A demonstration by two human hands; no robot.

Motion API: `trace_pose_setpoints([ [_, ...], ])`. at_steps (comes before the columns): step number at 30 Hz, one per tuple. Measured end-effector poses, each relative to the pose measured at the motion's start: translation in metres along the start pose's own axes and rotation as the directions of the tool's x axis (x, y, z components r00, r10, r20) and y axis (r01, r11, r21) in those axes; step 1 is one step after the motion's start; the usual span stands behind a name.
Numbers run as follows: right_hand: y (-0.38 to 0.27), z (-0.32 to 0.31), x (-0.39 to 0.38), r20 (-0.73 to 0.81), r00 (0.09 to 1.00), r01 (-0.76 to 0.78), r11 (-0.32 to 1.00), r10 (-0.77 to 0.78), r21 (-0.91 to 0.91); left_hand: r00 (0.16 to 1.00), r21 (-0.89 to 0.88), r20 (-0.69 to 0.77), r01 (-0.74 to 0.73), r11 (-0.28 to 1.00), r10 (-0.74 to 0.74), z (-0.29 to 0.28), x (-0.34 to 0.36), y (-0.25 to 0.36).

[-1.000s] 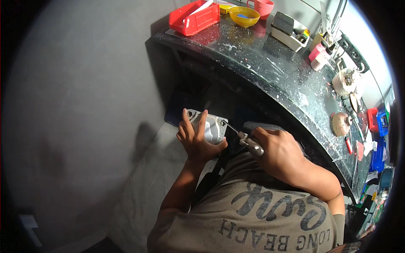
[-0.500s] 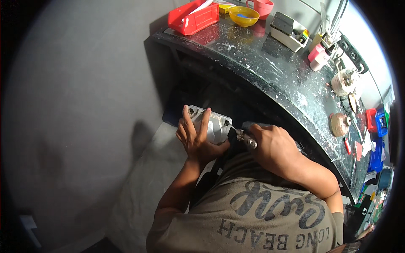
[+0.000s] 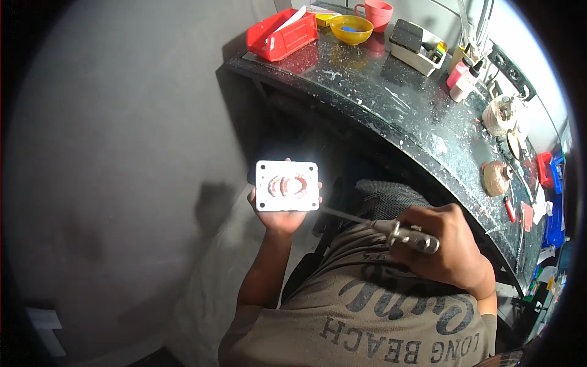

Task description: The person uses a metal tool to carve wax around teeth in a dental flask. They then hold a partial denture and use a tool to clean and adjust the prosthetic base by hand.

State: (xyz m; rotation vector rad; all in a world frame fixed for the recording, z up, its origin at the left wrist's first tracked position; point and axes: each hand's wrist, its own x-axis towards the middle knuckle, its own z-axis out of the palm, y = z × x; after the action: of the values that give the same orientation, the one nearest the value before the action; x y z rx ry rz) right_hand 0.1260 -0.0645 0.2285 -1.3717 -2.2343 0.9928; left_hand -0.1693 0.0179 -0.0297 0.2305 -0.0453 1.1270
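My left hand (image 3: 278, 220) holds a rectangular plate (image 3: 266, 186) from beneath, its brightly lit white face turned up, with four dark corner holes and curved red-and-whitish shapes (image 3: 287, 186) in the middle. My right hand (image 3: 449, 251) is closed on a metal hand tool (image 3: 413, 240) with a long thin shaft, blurred, reaching toward the plate's lower right; I cannot tell whether its tip touches the plate.
A dark, speckled curved bench (image 3: 391, 104) runs across the top and right, holding a red bin (image 3: 275, 37), yellow bowl (image 3: 350, 33), pink mug (image 3: 379, 15), white tray (image 3: 413, 58), bottles (image 3: 461, 85) and a pale round pot (image 3: 494, 177). A grey wall (image 3: 122, 153) is at left.
My left hand has turned the plate over, so the face with the curved red shapes shows. My right hand and tool have moved right and down, away from the plate's corner hole.
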Motion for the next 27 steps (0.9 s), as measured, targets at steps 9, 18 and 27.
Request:
trace_pose_setpoints([
  [9, 0.012, 0.007, 0.008, -0.093, 0.994, -0.062, 0.998, 0.060, -0.022, 0.997, -0.063, 0.077, -0.005, 0.998, 0.010, 0.001, -0.013, -0.008],
  [18, 0.014, 0.009, 0.019, -0.021, 0.997, -0.079, 0.997, 0.079, 0.009, 0.994, -0.101, 0.099, 0.047, 0.994, -0.037, 0.009, -0.016, -0.015],
  [27, 0.077, -0.016, -0.043, 0.057, 0.970, 0.233, 0.969, -0.238, 0.084, 0.990, -0.085, 0.116, 0.093, 0.992, -0.083, 0.033, -0.004, -0.024],
])
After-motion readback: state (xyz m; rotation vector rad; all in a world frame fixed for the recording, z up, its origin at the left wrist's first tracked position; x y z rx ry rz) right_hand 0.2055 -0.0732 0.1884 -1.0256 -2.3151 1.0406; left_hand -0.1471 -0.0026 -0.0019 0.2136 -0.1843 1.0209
